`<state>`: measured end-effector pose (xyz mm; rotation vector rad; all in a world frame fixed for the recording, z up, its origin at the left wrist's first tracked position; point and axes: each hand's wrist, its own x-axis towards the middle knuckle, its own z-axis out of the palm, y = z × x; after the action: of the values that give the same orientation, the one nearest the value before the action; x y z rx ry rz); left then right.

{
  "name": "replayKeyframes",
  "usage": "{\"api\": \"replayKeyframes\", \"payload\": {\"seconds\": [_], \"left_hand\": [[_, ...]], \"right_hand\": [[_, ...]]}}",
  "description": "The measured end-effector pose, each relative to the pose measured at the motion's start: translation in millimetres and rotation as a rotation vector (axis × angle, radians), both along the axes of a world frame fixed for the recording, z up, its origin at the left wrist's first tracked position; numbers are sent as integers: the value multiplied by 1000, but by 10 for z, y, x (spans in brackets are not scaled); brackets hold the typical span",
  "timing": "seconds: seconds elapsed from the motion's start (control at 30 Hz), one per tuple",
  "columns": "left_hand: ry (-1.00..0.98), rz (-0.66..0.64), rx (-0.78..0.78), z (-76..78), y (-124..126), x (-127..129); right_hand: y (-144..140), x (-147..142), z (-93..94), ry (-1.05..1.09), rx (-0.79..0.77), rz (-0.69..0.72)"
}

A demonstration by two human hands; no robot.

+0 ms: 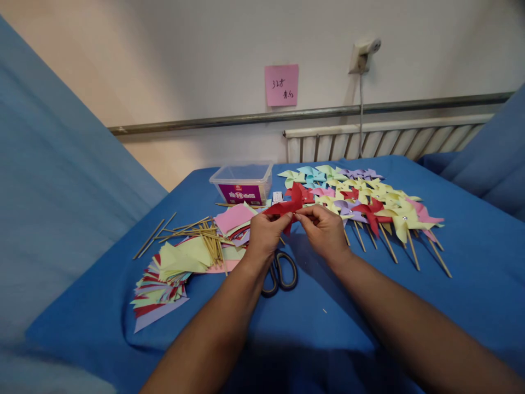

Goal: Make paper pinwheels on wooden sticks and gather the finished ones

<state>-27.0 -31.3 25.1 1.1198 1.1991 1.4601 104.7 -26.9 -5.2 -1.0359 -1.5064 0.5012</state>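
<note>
A red paper pinwheel (284, 207) is held up over the middle of the table, its blades folded. My left hand (262, 234) is closed on it, with thumb and fingers pinching the paper near its centre. My right hand (325, 231) is closed in a pinch right at the pinwheel's centre. What lies between its fingertips is too small to make out. Below my hands, scissors with dark handles (287, 271) lie on the blue cloth, their blades hidden behind my left forearm.
Finished pinwheels on sticks (404, 219) in several colours cover the right side. Wooden sticks (211, 241) and fanned coloured paper squares (162, 284) lie on the left. Behind them stands a clear plastic box (241, 178). A small white box (278, 197) sits beside it.
</note>
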Motion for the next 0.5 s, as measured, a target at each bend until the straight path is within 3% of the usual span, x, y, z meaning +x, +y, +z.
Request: {"api": "replayKeyframes", "payload": {"seconds": [0.3,0.5], "left_hand": [[325,73,193,-14,-43,-19],[342,104,222,-20,-63,-10]], "right_hand": [[-17,-14,13,32,-47,-11],[-13,8,78,34,32,-24]]}}
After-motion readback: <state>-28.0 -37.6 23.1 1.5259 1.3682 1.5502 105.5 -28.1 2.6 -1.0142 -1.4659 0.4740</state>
